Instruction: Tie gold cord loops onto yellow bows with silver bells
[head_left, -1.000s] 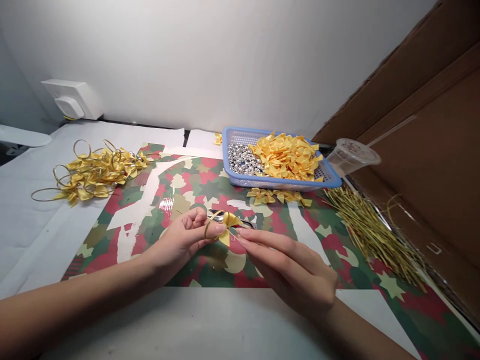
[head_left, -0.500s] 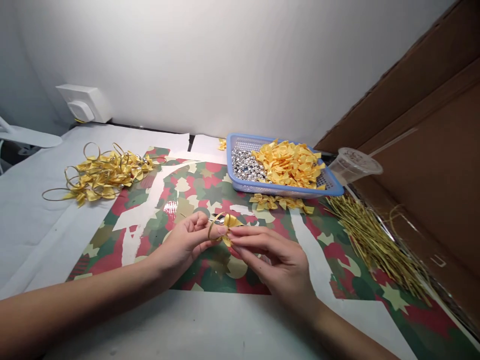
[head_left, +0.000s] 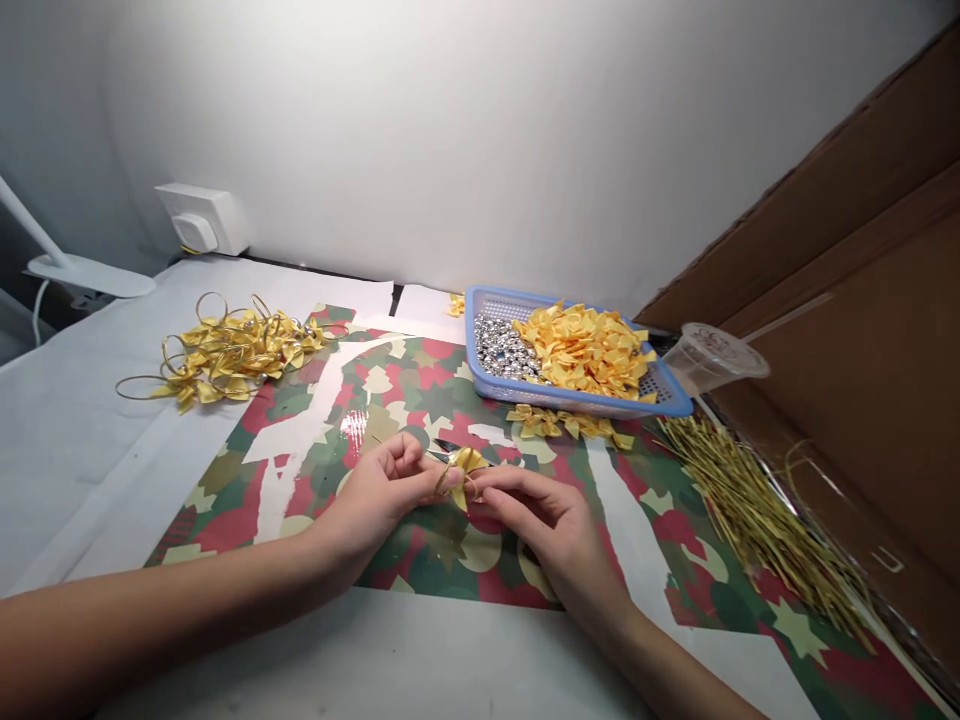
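My left hand [head_left: 382,490] and my right hand [head_left: 544,520] meet over the patterned paper, both pinching a small yellow ribbon bow [head_left: 466,465] threaded on a thin gold cord loop. The left fingertips grip the bow's left side and the cord. From the right, my right fingertips close on the bow's knot. A pair of small scissors [head_left: 444,447] lies on the paper just behind the bow, mostly hidden.
A blue basket [head_left: 480,305] holds silver beads [head_left: 504,350] and yellow bows [head_left: 585,345]. More bows [head_left: 562,425] lie in front of it. Finished bows with loops [head_left: 225,350] pile at the left. Gold cords [head_left: 750,500], a plastic cup [head_left: 709,355] and a cardboard wall [head_left: 862,330] stand right.
My right fingers have curled from stretched out to a pinch on the bow. The gold loop has shrunk close to the bow. The camera has shifted left.
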